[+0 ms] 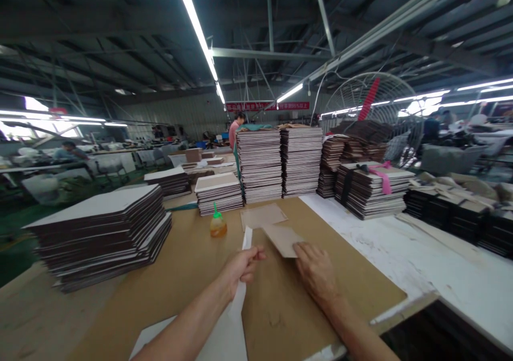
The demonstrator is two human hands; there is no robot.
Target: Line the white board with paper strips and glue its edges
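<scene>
My left hand [245, 265] is closed around a narrow white strip [247, 237], which sticks out above the fingers and hangs below them. A thin beige board [282, 239] is gripped at its near right edge by my right hand [316, 270], tilted above the tabletop. Behind it another flat beige board [264, 215] lies on the brown work surface [280, 313]. Under my left forearm rests a white sheet [224, 337], partly hidden by the arm. A small squeeze bottle [218, 226] with a green nozzle and amber liquid stands to the left of my hands.
Large stacks of boards stand at the left [108, 233] and the back [260, 163]. A lower stack [218, 193] sits before them. At right is a stack with a pink ribbon [371, 190]. Behind stands a big fan [374, 102]. A person [234, 128] is in the background.
</scene>
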